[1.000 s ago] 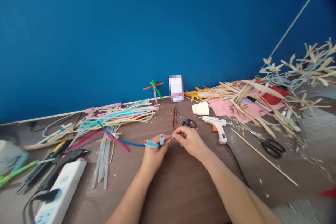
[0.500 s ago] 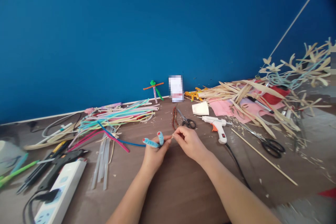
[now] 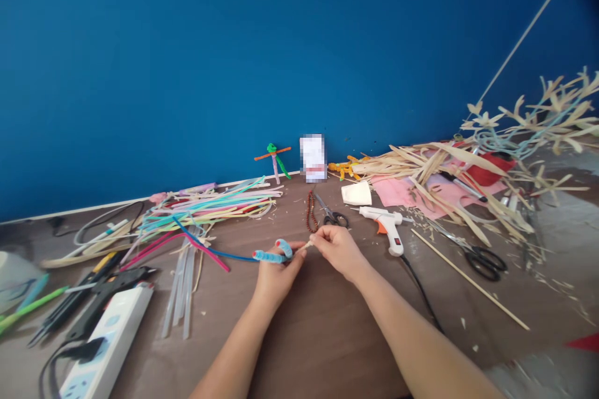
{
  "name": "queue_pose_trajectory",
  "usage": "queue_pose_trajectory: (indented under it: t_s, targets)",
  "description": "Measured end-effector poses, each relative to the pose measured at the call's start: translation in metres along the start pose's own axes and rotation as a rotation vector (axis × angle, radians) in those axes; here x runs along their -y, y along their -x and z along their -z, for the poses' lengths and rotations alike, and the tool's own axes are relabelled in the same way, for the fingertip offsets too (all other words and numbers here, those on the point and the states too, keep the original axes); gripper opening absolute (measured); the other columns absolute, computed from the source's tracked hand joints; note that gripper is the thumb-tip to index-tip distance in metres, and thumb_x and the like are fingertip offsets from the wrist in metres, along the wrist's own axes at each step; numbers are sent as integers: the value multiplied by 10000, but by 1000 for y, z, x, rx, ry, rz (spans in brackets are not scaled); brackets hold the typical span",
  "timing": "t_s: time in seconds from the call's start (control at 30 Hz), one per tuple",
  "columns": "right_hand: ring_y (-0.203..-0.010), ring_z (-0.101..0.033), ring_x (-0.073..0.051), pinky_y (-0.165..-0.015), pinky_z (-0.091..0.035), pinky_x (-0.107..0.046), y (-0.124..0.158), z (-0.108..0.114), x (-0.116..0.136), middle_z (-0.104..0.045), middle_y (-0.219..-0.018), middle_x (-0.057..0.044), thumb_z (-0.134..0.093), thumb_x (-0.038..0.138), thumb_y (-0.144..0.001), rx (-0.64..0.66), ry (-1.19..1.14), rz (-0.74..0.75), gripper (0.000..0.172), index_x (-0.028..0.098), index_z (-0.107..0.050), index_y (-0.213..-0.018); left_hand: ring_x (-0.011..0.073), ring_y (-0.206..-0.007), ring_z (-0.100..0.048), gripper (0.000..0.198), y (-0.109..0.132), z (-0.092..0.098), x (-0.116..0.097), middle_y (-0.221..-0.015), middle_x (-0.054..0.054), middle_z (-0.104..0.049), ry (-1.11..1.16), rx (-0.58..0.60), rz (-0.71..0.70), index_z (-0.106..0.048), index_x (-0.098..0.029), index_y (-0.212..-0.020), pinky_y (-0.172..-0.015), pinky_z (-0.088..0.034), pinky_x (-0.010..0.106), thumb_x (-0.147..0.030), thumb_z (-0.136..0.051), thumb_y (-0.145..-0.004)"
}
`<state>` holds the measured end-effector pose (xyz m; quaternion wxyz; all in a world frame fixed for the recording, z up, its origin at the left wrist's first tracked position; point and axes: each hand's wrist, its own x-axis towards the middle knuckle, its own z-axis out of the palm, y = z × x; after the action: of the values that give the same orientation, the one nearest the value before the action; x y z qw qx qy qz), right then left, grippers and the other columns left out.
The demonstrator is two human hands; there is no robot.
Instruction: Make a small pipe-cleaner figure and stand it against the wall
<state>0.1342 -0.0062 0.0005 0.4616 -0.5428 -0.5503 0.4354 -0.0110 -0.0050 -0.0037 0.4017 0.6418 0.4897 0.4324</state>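
The left hand [image 3: 279, 278] has curled its fingers [image 3: 292, 260] around the blue pipe cleaner [image 3: 269, 256]; right-hand fingers [image 3: 322, 235] pinch a pale strip [image 3: 306, 245].

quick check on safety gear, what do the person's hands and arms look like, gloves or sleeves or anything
The left hand and right hand are bare, with no gloves, and no rings show. The left forearm and right forearm are bare too: no sleeves, watch or bracelet in view, down to the picture's bottom edge.
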Motion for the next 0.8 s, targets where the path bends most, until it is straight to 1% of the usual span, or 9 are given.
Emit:
queue_pose_trajectory:
  t_s: [0.17, 0.3, 0.4, 0.53, 0.67, 0.8]
  targets:
    - [-386, -313, -53, -396, -254, -188, 1, 0, 2, -399, -452, 64, -489, 358, -734, 48, -91, -36, 250, 163, -484, -578, 169, -661, -579, 209, -1, 0, 3, -705, 38, -661, 2, 3, 41, -669, -146, -776, -640, -444, 263, -300, -596, -655]
    - [-439, -367, -61, -419, -287, -186, 1, 0, 3, -456, -507, 45, -545, 327, -688, 38, -78, 6, 195, 150, -531, -608, 170, -665, -578, 215, -1, 1, 3, -710, 40, -661, 31, 13, 61, -671, -148, -770, -648, -444, 266, -309, -607, -645]
    - [-405, -338, -55, -389, -260, -182, 0, 0, 0, -428, -471, 54, -532, 304, -690, 25, -82, -15, 184, 153, -513, -585, 160, -639, -568, 229, -1, 1, 3, -687, 34, -651, 55, 17, 105, -667, -146, -775, -625, -438, 255, -307, -624, -617]
    - [-356, -285, -51, -362, -226, -186, -4, 1, -7, -363, -419, 74, -500, 286, -701, -26, -109, -45, 175, 166, -485, -575, 157, -640, -568, 280, -2, 2, 2, -721, 44, -648, 117, 27, 127, -656, -140, -831, -596, -436, 245, -266, -639, -581]
    - [-362, -290, -61, -372, -235, -198, -5, 2, -9, -373, -432, 66, -473, 295, -714, -74, -36, -22, 178, 170, -494, -588, 123, -514, -529, 298, -3, 2, 0, -601, 18, -612, 218, 87, 242, -641, -122, -836, -489, -413, 224, -258, -642, -571]
    - [-371, -304, -78, -382, -245, -207, -4, 3, -6, -368, -412, 64, -451, 287, -724, -106, 75, 12, 172, 177, -491, -598, 108, -516, -528, 317, -3, 1, -1, -611, 28, -610, 339, 123, 320, -631, -97, -817, -504, -423, 223, -293, -663, -571]
